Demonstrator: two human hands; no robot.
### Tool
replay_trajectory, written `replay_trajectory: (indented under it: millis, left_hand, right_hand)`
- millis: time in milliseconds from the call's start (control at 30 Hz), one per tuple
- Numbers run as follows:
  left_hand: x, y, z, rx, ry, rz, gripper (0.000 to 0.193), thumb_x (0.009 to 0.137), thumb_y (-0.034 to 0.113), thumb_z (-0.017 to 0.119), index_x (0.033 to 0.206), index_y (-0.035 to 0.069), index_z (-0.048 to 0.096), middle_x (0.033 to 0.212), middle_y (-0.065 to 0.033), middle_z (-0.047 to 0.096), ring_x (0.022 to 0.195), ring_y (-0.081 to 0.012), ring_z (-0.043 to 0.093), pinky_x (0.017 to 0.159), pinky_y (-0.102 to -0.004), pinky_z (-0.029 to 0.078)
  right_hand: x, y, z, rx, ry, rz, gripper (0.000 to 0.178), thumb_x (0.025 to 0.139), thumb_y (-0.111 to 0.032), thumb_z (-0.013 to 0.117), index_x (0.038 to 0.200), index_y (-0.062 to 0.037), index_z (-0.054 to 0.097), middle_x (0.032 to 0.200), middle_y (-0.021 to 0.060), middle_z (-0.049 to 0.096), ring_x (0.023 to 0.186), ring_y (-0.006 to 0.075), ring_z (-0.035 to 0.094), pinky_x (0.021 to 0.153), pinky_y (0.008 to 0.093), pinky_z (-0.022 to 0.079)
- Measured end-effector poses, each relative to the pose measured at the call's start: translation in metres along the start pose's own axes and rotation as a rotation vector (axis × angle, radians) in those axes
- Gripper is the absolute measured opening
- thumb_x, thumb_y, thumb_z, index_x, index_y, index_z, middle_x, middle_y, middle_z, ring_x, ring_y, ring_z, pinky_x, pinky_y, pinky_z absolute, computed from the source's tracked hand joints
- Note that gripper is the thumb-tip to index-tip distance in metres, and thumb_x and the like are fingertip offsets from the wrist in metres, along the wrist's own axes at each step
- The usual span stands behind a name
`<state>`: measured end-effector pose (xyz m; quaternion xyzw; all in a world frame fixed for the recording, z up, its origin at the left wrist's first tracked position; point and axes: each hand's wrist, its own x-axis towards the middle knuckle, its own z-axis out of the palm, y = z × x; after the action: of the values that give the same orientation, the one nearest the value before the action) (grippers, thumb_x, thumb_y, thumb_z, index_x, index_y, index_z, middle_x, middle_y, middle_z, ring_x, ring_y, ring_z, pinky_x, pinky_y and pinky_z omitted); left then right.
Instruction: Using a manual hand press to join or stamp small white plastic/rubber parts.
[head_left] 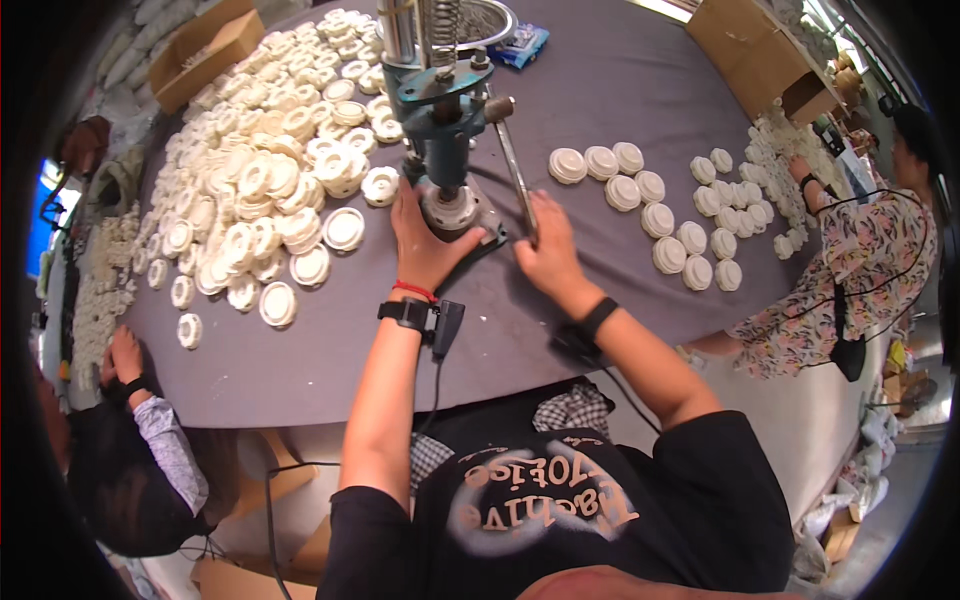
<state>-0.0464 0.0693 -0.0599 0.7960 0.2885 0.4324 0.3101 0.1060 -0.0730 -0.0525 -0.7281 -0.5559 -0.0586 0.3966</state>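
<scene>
A bench press (447, 120) with a blue-green body and a steel column stands in front of me. Under its ram sits a white round plastic part (450, 208) on the press base. My left hand (428, 245) curves around that part, with the thumb on its near side and the fingers along its left. My right hand (551, 250) is wrapped round the lower end of the press's metal lever (514, 165), which slants down toward me. The ram tip meets the top of the part, and my fingers hide some of its edge.
A large heap of white round parts (270, 180) covers the table's left side. Several white round pieces (657, 219) stand in loose rows at right. Behind the press are a metal bowl (495, 22) and a blue packet (522, 46). Other people sit at left and right.
</scene>
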Motion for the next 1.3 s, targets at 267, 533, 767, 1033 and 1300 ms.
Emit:
replay_trajectory:
  millis: [267, 533, 767, 1033, 1300]
  left_hand:
    - [-0.050, 0.090, -0.081, -0.644, 0.036, -0.232, 0.074, 0.093, 0.002, 0.052, 0.151, 0.003, 0.006, 0.150, -0.0246, 0.030, 0.139, -0.0336, 0.031, 0.113, -0.0407, 0.026]
    - [-0.044, 0.131, -0.116, -1.126, 0.003, -0.407, 0.067, 0.094, 0.000, 0.045, 0.151, 0.005, 0.009, 0.142, -0.0296, 0.039, 0.134, -0.0367, 0.039, 0.113, -0.0469, 0.029]
    - [-0.017, 0.140, -0.133, -1.360, 0.006, -0.420, 0.062, 0.098, 0.019, 0.041, 0.151, 0.004, 0.012, 0.148, -0.0309, 0.029, 0.139, -0.0396, 0.029, 0.114, -0.0497, 0.026]
    - [0.021, 0.150, -0.137, -1.565, -0.109, -0.184, 0.082, 0.095, 0.066, 0.024, 0.153, 0.010, 0.005, 0.151, -0.0269, 0.025, 0.142, -0.0378, 0.024, 0.116, -0.0474, 0.021]
    - [0.045, 0.159, -0.101, -1.722, 0.043, 0.065, 0.088, 0.091, 0.072, 0.023, 0.152, 0.010, 0.011, 0.152, -0.0208, 0.027, 0.139, -0.0327, 0.032, 0.113, -0.0467, 0.027]
  right_hand:
    - [0.003, -0.053, -0.081, 0.108, 0.017, 0.090, 0.064, 0.071, 0.001, 0.053, 0.134, 0.0013, 0.043, 0.141, 0.0245, 0.040, 0.137, 0.0398, 0.031, 0.112, 0.0461, 0.025]
    - [0.006, -0.078, -0.112, 0.225, 0.117, -0.077, 0.039, 0.078, 0.012, 0.051, 0.115, 0.0040, 0.058, 0.130, 0.0196, 0.054, 0.124, 0.0322, 0.051, 0.098, 0.0365, 0.044]
    - [0.125, -0.115, -0.131, 0.693, 0.383, -0.269, 0.036, 0.092, -0.001, 0.056, 0.127, 0.0020, 0.047, 0.117, 0.0144, 0.058, 0.106, 0.0210, 0.060, 0.093, 0.0315, 0.045]
    - [0.131, -0.145, -0.081, 0.583, 0.697, -0.567, 0.047, 0.083, 0.001, 0.053, 0.129, 0.0073, 0.044, 0.127, 0.0235, 0.051, 0.116, 0.0317, 0.053, 0.101, 0.0446, 0.041]
    - [0.110, -0.179, -0.029, 1.210, -0.062, -0.080, 0.062, 0.088, -0.007, 0.061, 0.143, 0.0020, 0.033, 0.133, 0.0176, 0.050, 0.116, 0.0234, 0.054, 0.099, 0.0344, 0.042]
